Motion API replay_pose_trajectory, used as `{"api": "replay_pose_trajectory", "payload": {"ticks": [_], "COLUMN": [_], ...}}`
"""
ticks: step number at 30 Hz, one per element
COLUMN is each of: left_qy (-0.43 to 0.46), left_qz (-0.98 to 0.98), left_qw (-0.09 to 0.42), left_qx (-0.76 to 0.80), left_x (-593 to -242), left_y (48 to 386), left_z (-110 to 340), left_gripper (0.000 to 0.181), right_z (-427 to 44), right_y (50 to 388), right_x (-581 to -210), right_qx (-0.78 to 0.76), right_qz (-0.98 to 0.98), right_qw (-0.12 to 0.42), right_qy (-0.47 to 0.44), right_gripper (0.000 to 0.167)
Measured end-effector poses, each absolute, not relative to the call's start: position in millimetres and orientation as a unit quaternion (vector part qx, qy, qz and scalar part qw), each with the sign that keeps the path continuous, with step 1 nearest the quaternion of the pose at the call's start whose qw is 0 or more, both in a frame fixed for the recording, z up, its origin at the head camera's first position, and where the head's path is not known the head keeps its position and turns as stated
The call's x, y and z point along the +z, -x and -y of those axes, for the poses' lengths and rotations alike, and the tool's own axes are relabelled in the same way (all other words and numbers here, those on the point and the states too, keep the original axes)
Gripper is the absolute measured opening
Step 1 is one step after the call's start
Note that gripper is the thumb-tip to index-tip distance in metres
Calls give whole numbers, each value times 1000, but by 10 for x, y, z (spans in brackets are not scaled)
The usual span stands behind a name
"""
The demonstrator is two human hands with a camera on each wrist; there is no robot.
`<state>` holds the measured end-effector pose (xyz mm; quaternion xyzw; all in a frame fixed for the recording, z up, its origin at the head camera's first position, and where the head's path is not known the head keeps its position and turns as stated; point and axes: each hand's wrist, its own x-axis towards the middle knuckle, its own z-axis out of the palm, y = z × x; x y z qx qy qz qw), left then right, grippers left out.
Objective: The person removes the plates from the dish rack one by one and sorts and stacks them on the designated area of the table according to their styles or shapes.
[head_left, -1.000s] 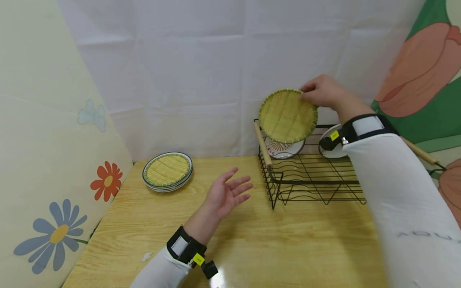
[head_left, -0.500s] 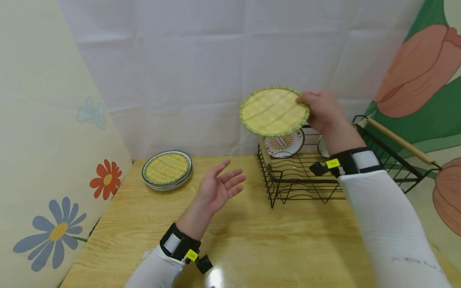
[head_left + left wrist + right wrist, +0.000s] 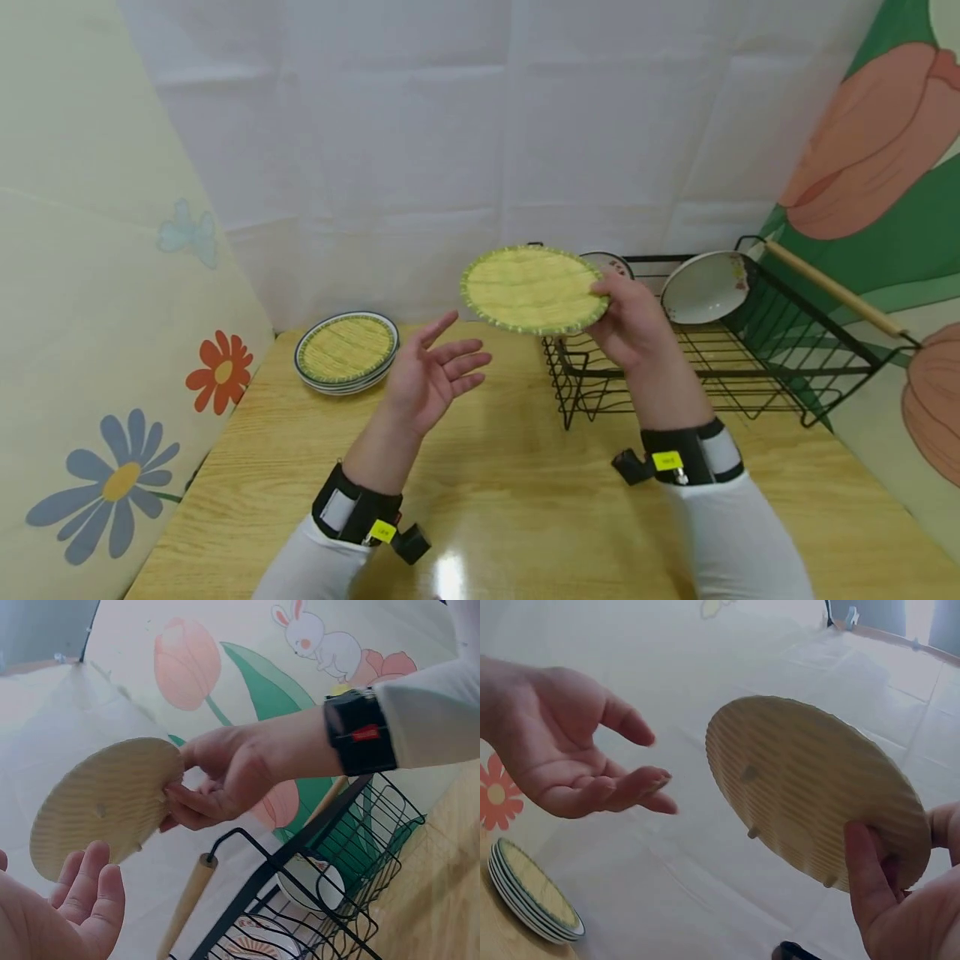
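Observation:
My right hand [image 3: 632, 327] holds a round yellow woven-look mat [image 3: 532, 288] with a green edge by its right rim, thumb on top. The mat is nearly level, in front of the rack's left end. In the right wrist view, its ribbed underside [image 3: 802, 787] shows small pegs, and the fingers press beneath the rim. My left hand [image 3: 429, 379] is palm up, fingers spread, just left of and below the mat; in the right wrist view a gap separates them. A similar mat [image 3: 348, 346] lies on a stack of blue-rimmed plates [image 3: 341, 389] at the left.
A black wire dish rack [image 3: 750, 371] with wooden handles [image 3: 832, 287] stands at the back right. In it lean a white bowl [image 3: 703, 287] and a patterned plate [image 3: 609, 263], partly hidden by the mat. A white sheet [image 3: 390, 167] hangs behind the wooden table [image 3: 525, 500].
My right hand has carried the mat left and down, away from the rack, tilting it from near upright to nearly level. My left hand has drifted slightly left, still spread.

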<state>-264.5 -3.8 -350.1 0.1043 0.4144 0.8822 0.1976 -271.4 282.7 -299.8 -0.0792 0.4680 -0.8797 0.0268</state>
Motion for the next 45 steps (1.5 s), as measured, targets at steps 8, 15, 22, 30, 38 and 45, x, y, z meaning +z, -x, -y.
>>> {"api": "replay_pose_trajectory", "payload": {"ticks": [8, 15, 22, 30, 38, 45], "left_qy": [-143, -149, -157, -154, -156, -170], "left_qz": [-409, -418, -414, -404, -387, -378], "left_qw": [200, 197, 189, 191, 208, 225], "left_qx": [879, 874, 876, 881, 884, 882], "left_x": [-3415, -3403, -3384, -3376, -3387, -3371], "left_y": [2580, 2540, 2518, 2506, 2493, 2512], "left_z": [80, 89, 94, 95, 112, 114], "left_gripper": [31, 28, 22, 24, 25, 28], "right_z": [-2641, -2508, -2485, -2463, -2432, -2448], "right_y": [2465, 2396, 2361, 2349, 2341, 2352], "right_x": [-3175, -3236, -3248, -3252, -3264, -3261], "right_qx": [-876, -881, -875, -875, -869, -869], "right_qz": [-477, -471, -481, -482, -492, -493], "right_qw": [16, 15, 15, 10, 6, 15], "right_qy": [63, 47, 58, 52, 48, 50], "right_gripper": [64, 59, 60, 60, 61, 59]}}
